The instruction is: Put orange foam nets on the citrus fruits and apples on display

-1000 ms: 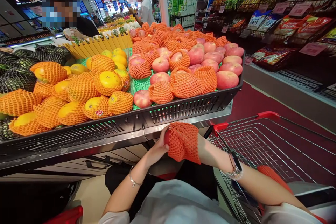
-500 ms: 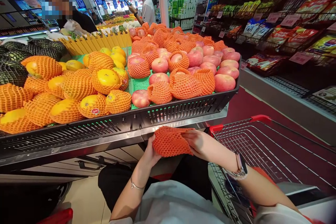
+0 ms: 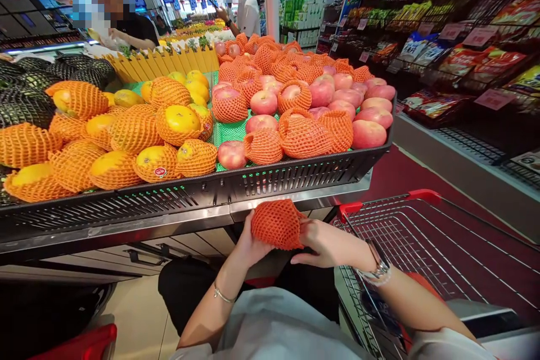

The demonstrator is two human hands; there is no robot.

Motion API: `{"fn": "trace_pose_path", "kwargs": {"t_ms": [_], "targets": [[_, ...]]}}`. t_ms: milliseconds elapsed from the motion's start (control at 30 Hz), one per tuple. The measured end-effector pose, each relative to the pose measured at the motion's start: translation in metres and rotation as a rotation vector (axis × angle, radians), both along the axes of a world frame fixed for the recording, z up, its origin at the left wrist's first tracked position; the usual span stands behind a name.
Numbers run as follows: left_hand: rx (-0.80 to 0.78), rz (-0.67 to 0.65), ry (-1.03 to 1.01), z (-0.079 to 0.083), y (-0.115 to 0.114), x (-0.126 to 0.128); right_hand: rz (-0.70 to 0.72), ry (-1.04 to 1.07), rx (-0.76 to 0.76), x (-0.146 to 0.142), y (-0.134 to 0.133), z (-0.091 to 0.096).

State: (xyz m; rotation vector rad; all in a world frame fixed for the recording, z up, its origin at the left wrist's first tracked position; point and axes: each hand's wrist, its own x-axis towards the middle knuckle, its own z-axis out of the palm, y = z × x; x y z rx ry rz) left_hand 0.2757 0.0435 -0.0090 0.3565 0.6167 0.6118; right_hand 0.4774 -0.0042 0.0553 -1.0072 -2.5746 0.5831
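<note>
An orange-red foam fruit net point(image 3: 276, 225) bulges around a round fruit in front of my waist. The mesh hides most of the fruit, so its kind does not show clearly. My left hand point(image 3: 250, 244) is wrapped round its left side and underside. At the net's right end, my right hand point(image 3: 318, 242) has its fingers bent against the mesh edge, with the thumb held lower and apart. Just beyond my hands, red apples point(image 3: 369, 134), some in orange foam nets, lie in a black crate point(image 3: 291, 171).
Yellow melons point(image 3: 112, 171) in orange nets fill the crate's left part, with dark green netted fruit point(image 3: 25, 90) farther left. A wire shopping cart point(image 3: 392, 225) stands at my right, before snack shelves point(image 3: 455, 56). Two people point(image 3: 248, 8) stand beyond the display.
The net has gone from stretched sideways to rounder and fuller around the fruit. My right hand has shifted slightly down, its thumb now apart. The view has turned slightly left.
</note>
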Motion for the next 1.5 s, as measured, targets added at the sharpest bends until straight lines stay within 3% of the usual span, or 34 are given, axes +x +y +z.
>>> {"fn": "trace_pose_path", "kwargs": {"t_ms": [167, 300, 467, 633, 767, 1000, 1133, 1233, 1333, 1433, 1500], "targets": [[0.053, 0.128, 0.108, -0.007, -0.003, 0.002, 0.060, 0.037, 0.091, -0.007, -0.004, 0.000], [0.087, 0.101, 0.018, -0.007, -0.008, 0.003, 0.096, 0.101, 0.145, -0.010, -0.001, -0.003], [0.083, 0.189, 0.073, -0.015, -0.009, 0.001, 0.146, 0.128, 0.092, -0.009, 0.002, -0.007], [0.190, 0.143, 0.169, -0.027, -0.014, -0.009, 0.085, 0.028, 0.012, 0.000, -0.002, -0.001], [0.262, 0.085, 0.213, -0.026, -0.020, -0.011, 0.062, 0.042, -0.047, 0.002, -0.006, 0.005], [0.410, 0.222, 0.243, -0.014, -0.026, 0.007, -0.117, 0.276, -0.158, -0.003, -0.002, 0.009], [0.272, 0.321, 0.243, -0.031, -0.029, 0.013, -0.218, 0.295, -0.180, -0.003, 0.000, 0.007], [0.160, 0.361, 0.204, -0.042, -0.030, 0.015, -0.373, 0.289, -0.201, 0.000, -0.002, 0.009], [0.151, 0.358, 0.111, -0.040, -0.028, 0.017, -0.519, 0.319, -0.075, 0.005, -0.007, 0.014], [0.153, 0.384, 0.063, -0.032, -0.024, 0.018, -0.557, 0.328, 0.122, 0.012, -0.011, 0.018], [0.138, 0.399, 0.071, -0.028, -0.023, 0.016, -0.547, 0.322, 0.166, 0.016, -0.012, 0.019]]}}
